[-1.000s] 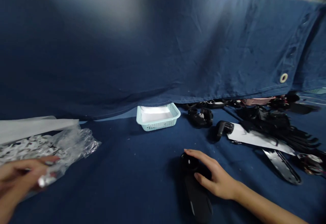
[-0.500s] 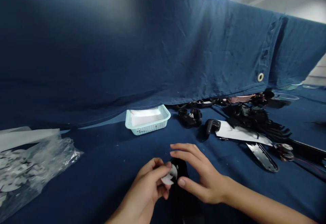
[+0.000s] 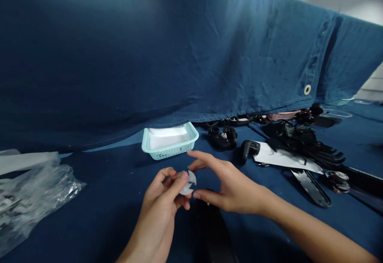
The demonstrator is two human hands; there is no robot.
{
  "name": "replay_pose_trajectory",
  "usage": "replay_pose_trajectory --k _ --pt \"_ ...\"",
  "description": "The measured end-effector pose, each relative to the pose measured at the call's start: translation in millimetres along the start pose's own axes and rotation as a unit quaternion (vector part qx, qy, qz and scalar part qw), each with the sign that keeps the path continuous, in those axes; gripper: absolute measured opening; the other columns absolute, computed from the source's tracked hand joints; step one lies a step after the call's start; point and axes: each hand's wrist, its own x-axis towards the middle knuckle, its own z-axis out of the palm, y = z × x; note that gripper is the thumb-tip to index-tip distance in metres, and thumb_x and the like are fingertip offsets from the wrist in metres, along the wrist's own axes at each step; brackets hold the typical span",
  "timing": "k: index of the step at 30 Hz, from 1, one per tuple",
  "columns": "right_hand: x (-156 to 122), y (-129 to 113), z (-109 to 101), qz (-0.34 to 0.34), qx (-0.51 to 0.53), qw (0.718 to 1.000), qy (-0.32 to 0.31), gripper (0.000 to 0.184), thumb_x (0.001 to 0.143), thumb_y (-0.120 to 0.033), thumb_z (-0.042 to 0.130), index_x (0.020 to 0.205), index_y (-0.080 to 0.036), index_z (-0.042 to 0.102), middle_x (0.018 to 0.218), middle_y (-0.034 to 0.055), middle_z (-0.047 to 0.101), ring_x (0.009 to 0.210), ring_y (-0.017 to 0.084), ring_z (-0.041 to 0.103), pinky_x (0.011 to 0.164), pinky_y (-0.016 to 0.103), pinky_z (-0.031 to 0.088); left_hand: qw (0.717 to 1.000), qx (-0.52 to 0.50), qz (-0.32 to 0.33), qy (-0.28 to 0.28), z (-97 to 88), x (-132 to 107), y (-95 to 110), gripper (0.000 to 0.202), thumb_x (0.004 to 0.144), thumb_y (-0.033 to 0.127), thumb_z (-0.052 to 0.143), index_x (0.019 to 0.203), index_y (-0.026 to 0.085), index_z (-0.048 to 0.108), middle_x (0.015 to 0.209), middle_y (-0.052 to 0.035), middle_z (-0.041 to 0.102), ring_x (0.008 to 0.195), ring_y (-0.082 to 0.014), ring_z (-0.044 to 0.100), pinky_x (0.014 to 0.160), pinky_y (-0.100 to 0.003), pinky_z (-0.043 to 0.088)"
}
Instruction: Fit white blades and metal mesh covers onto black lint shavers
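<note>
Between its thumb and fingers, my left hand point(image 3: 163, 199) grips a small round whitish disc point(image 3: 189, 184) with notches cut in it. Close to the disc's right side is my right hand point(image 3: 229, 183), thumb and fingers apart and curved around the air beside it. No firm hold by that hand shows; a fingertip comes near the disc's upper edge. Below both hands a long black part point(image 3: 214, 231) lies on the dark blue cloth, its near end cut off by the frame.
A light green basket point(image 3: 170, 151) with white paper inside stands ahead. Clear plastic bags point(image 3: 56, 191) of small pale pieces lie left. At right are a black clamp-like part point(image 3: 248, 149), a long shell piece point(image 3: 312, 187) and black gloves point(image 3: 305, 147). A blue curtain point(image 3: 179, 55) hangs behind.
My left hand has lifted the disc up and leftward, off the black part beneath. My right hand has moved along with it, staying open. The view has shifted slightly.
</note>
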Motion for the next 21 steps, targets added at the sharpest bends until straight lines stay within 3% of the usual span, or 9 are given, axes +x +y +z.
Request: replay_pose_trajectory --k 6,11,16,21 --pt "0 -1 1 0.005 0.037 0.999 0.005 0.076 0.084 -0.018 0.071 0.148 -0.025 0.030 0.115 0.0063 0.067 0.109 0.020 0.064 0.101 0.039 0.050 0.999 0.023 0.033 0.003 4.4 -3 7 0.033 0.077 0.031 0.079 0.088 0.021 0.050 0.070 0.0034 0.060 0.059 -0.0110 0.054 0.050 -0.021 0.043" --pt "-2 -1 -2 -0.003 0.030 0.999 0.029 0.071 0.084 -0.021 0.072 0.145 -0.024 0.036 0.112 0.0060 0.069 0.106 0.020 0.066 0.099 0.039 0.051 0.999 0.026 0.025 -0.015 4.4 -3 9 0.033 0.079 0.032 0.078 0.097 0.020 0.053 0.074 0.0017 0.061 0.060 -0.0112 0.054 0.050 -0.021 0.044" --pt "1 0 -6 -0.011 0.007 0.999 0.042 0.038 0.086 -0.019 0.069 0.123 -0.022 0.061 0.110 0.0071 0.072 0.101 0.020 0.068 0.090 0.034 0.054 0.999 0.027 0.018 -0.028 4.7 -4 13 0.042 0.078 0.033 0.079 0.108 0.021 0.052 0.077 0.0016 0.061 0.064 -0.0121 0.055 0.053 -0.022 0.047" --pt "3 -1 -7 0.006 0.009 0.999 0.030 0.035 0.087 -0.015 0.067 0.121 -0.019 0.062 0.110 0.0071 0.073 0.100 0.018 0.068 0.090 0.033 0.055 0.998 0.047 0.027 -0.026 1.3 -2 10 0.047 0.076 0.036 0.081 0.110 0.022 0.052 0.080 0.0011 0.061 0.063 -0.0112 0.055 0.050 -0.020 0.046"
